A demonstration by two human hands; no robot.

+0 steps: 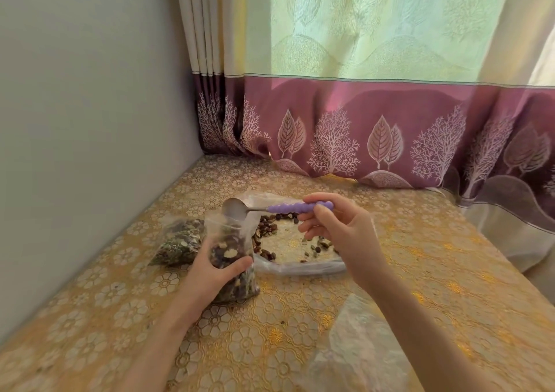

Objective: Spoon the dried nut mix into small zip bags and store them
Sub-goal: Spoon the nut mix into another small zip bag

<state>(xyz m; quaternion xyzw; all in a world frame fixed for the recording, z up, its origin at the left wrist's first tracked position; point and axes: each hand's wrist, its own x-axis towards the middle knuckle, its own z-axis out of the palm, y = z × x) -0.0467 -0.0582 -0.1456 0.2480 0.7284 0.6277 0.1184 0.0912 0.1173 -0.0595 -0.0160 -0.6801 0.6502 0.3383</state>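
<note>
My left hand (210,268) grips a small clear zip bag (232,253) standing upright on the table, about half full of nut mix. My right hand (339,229) holds a spoon (279,208) by its purple beaded handle. The metal bowl of the spoon sits at the bag's open mouth and looks empty. Behind the bag lies a large flat plastic bag (300,250) with the remaining nuts (267,229) scattered on it. A filled small bag (180,244) lies to the left, next to my left hand.
The table wears a gold floral cloth (270,331). A grey wall (90,121) runs along the left side. A purple and green curtain (390,136) hangs at the back. A pile of clear plastic bags (360,340) lies near my right forearm.
</note>
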